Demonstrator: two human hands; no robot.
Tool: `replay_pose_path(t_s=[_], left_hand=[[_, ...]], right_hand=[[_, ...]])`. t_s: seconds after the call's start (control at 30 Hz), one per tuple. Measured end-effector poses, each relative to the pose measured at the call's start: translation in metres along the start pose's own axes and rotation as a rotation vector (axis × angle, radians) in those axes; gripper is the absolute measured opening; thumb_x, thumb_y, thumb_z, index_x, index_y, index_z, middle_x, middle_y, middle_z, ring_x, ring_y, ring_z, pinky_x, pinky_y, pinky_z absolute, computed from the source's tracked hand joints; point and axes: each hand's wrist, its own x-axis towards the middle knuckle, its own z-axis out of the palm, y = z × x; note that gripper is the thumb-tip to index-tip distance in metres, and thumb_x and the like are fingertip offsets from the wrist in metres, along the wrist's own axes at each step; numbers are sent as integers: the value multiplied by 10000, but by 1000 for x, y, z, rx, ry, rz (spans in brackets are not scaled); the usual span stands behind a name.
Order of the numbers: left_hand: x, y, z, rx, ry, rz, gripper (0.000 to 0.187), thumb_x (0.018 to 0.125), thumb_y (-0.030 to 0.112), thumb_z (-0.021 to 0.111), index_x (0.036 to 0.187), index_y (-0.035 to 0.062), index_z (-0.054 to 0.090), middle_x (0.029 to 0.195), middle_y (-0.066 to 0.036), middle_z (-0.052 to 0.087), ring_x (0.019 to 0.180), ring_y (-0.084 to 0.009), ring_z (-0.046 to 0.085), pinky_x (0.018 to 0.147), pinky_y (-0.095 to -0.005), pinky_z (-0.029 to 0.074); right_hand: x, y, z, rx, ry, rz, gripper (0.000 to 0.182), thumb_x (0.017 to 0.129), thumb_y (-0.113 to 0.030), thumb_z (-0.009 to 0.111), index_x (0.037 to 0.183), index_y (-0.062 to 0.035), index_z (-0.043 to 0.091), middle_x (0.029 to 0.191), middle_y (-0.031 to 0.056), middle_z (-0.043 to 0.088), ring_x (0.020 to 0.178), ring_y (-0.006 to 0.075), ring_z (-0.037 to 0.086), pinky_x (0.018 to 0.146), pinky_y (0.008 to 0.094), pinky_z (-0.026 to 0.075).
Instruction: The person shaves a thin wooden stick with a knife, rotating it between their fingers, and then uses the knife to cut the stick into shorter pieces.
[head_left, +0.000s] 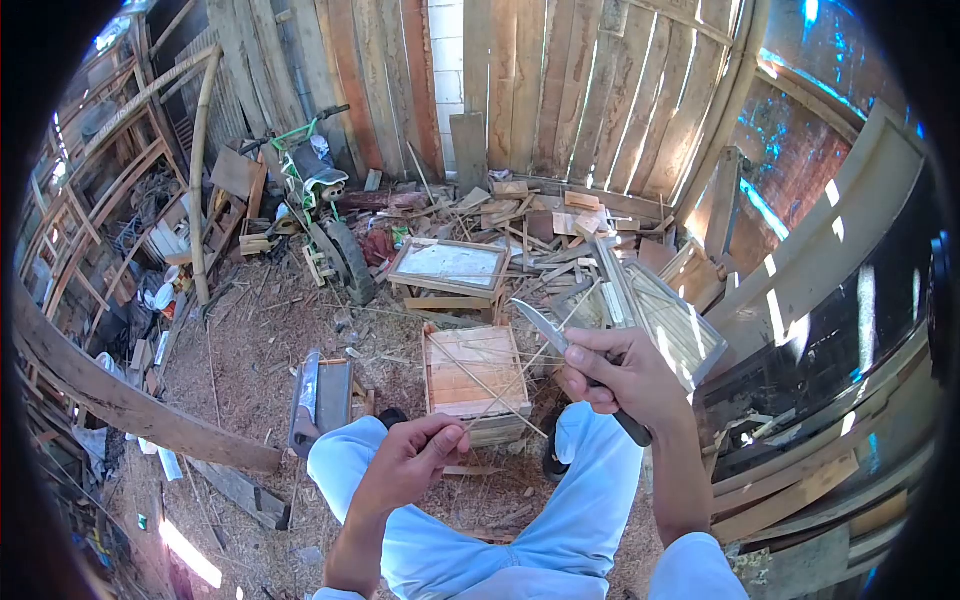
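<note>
My right hand (625, 375) is closed round the dark handle of a knife (541, 324), whose blade points up and left. Thin pale strips (520, 378) cross in front of me between my hands. Over my left thigh, my left hand (418, 458) is pinched at the lower end of one thin strip. Below the strips, a wooden box (472, 368) stands on the ground in front of my knees. A saw or wide blade (309, 388) lies on a dark board left of my knee.
A framed panel (450, 264) lies beyond the box, with scrap wood (560, 215) heaped behind it. A small green bicycle (318, 185) stands at the back left. A curved beam (140, 400) crosses the left side. Planks (800, 490) are stacked at right.
</note>
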Motion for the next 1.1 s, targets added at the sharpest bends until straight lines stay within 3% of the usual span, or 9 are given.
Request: replay_pose_path(t_s=[0.13, 0.3, 0.47, 0.53, 0.67, 0.77, 0.93, 1.03, 1.1], left_hand=[[-9, -1, -8, 8, 7, -25, 225, 960, 207, 506, 840, 36, 592, 638, 60, 472, 520, -2, 358, 440, -173, 264], [-12, -18, -23, -50, 54, -27, 219, 964, 198, 493, 853, 35, 587, 634, 58, 468, 513, -3, 347, 433, -172, 253], [9, -8, -7, -76, 43, 21, 199, 957, 186, 502, 907, 20, 599, 652, 41, 498, 542, -15, 381, 463, -181, 297], [15, -8, 5, 35, 87, 84, 189, 951, 174, 512, 921, 11, 604, 667, 31, 521, 566, -23, 407, 487, -187, 323], [11, 2, 20, 302, 211, 250, 165, 931, 132, 536, 949, -11, 616, 716, 2, 591, 619, -45, 458, 545, -208, 377], [1, -4, 8, 303, 194, 159, 163, 927, 122, 539, 951, -16, 621, 720, -19, 610, 617, -48, 458, 545, -209, 379], [2, -13, 9, 357, 241, 222, 158, 928, 115, 533, 934, -18, 618, 694, -14, 589, 602, -47, 454, 531, -216, 377], [7, -12, 16, 257, 229, 219, 174, 941, 140, 522, 925, -11, 606, 669, 11, 544, 580, -33, 430, 501, -199, 341], [7, -11, 16, 174, 208, 221, 191, 953, 166, 514, 923, -3, 597, 653, 35, 508, 562, -20, 404, 476, -180, 304]], right_hand=[[3, -7, -26, -153, 214, -96, 284, 929, -125, 532, 1180, 3, 568, 695, 5, 527, 484, 16, 384, 390, 166, 298], [-9, -25, -45, 118, 369, -240, 299, 924, -141, 532, 1199, -26, 566, 629, -30, 449, 458, 12, 360, 372, 169, 258], [-13, 13, 2, -151, 87, -128, 346, 939, -147, 520, 1277, -72, 520, 679, 11, 577, 467, 27, 428, 395, 172, 324], [-8, 30, 24, -26, -87, -70, 331, 944, -146, 515, 1263, -58, 527, 686, 7, 576, 471, 30, 424, 406, 173, 335], [2, 41, 25, -37, -95, -71, 225, 949, -137, 508, 1096, 11, 593, 706, 25, 561, 479, 34, 412, 408, 176, 331], [3, 19, 14, 64, 56, -52, 202, 947, -135, 512, 1021, 31, 601, 710, 35, 558, 479, 34, 408, 403, 176, 327], [4, 32, 20, 132, 75, -42, 237, 946, -132, 515, 1102, 31, 587, 716, 33, 568, 482, 30, 411, 398, 178, 322], [0, 48, 40, -16, -74, 25, 257, 949, -126, 508, 1156, 13, 570, 723, 20, 566, 488, 28, 408, 406, 175, 320], [0, 59, 46, 149, -254, 81, 255, 950, -121, 503, 1163, 4, 567, 724, 3, 563, 488, 26, 404, 407, 174, 307]])
